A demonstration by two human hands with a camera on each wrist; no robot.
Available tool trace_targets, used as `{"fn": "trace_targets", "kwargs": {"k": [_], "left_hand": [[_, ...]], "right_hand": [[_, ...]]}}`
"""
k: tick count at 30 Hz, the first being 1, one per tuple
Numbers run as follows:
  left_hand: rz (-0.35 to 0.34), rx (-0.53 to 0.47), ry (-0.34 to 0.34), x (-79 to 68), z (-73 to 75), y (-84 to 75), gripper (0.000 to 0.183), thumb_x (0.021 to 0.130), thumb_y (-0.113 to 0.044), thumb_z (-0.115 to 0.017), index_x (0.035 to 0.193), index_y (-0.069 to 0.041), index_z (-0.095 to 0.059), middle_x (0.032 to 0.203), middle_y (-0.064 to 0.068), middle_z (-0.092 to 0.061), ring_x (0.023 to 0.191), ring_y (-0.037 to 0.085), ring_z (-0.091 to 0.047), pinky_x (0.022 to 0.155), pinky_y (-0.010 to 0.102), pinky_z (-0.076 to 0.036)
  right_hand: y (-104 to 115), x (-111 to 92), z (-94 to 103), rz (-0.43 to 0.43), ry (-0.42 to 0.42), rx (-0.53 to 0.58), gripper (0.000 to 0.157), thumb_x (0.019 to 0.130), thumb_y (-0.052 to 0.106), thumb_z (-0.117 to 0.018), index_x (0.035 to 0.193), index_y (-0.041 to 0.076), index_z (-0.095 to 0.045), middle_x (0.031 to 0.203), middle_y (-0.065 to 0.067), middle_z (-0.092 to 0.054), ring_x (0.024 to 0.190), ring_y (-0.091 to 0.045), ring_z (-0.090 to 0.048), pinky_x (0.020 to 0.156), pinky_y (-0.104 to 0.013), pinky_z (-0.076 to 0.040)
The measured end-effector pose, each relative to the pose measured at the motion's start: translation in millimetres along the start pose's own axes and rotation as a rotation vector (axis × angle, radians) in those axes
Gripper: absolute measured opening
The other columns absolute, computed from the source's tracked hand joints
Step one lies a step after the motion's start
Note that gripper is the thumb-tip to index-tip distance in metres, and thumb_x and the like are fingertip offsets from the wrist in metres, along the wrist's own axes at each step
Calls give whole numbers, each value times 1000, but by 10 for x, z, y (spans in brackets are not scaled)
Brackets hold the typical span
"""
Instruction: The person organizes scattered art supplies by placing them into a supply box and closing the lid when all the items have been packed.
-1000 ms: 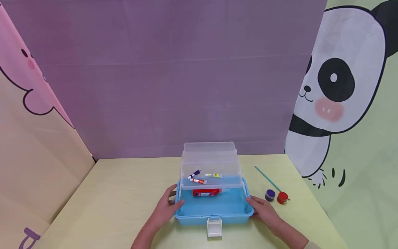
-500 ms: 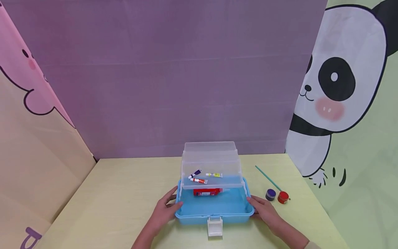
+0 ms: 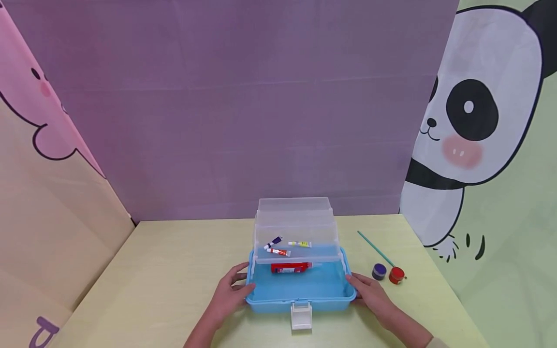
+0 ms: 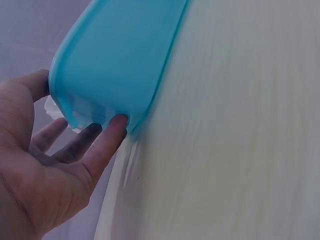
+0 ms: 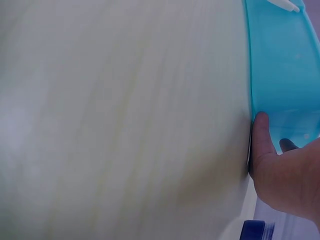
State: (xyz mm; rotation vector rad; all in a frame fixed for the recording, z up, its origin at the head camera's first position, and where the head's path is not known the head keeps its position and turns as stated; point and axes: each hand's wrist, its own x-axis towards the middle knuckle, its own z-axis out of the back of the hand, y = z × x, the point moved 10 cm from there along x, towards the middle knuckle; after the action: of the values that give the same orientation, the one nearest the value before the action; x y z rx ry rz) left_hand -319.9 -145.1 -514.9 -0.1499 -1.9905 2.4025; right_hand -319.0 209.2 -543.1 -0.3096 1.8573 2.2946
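Note:
A light-blue plastic box (image 3: 270, 307) stands on the table with its translucent lid raised at the back. At the box's left end, my left hand (image 3: 228, 296) grips the wall, thumb over the rim and fingertips on the outside. The right hand (image 3: 373, 296) holds the opposite end the same way; some of its fingers are hidden beneath. Inside lies a red bottle (image 3: 289, 268). Through or on the clear tray part show a purple paint tube (image 3: 273, 242), a yellow paint tube (image 3: 300, 244) and a red-orange paint tube (image 3: 279, 252). A white latch (image 3: 301, 316) hangs in front.
On the table (image 3: 174, 270), right of the box, stand a dark-blue-lidded pot (image 3: 379, 271) and a red pot (image 3: 396, 275). A thin teal stick (image 3: 375, 247) lies behind them, its near end hidden at the red pot. A purple backdrop (image 3: 226, 121) rises behind.
The view has shifted very slightly. Both hands keep their hold on the box, and nothing else visibly moves.

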Motion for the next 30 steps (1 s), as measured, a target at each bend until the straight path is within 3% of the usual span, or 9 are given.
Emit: {"fn": "trace_targets", "kwargs": {"k": [19,30], "left_hand": [[87,-22,-29,-6,37,93,59,77,-25,-68,130,-21,-41,116,18,-48,97,32,-55,60,38,-52],[102,-27,-8,-22,21,99,60,79,-26,-66,132,-21,-39,116,18,-47,95,30,-55,61,39,-52]], "right_hand": [[-6,8,-6,-17,12,1,74,80,50,-56,126,-6,-41,112,-20,-55,83,-22,-61,72,-35,-50],[49,8,-48,-30,167,-3,72,84,45,-52,129,-8,-34,107,-17,-57,82,-23,-60,73,-38,-50]]}}
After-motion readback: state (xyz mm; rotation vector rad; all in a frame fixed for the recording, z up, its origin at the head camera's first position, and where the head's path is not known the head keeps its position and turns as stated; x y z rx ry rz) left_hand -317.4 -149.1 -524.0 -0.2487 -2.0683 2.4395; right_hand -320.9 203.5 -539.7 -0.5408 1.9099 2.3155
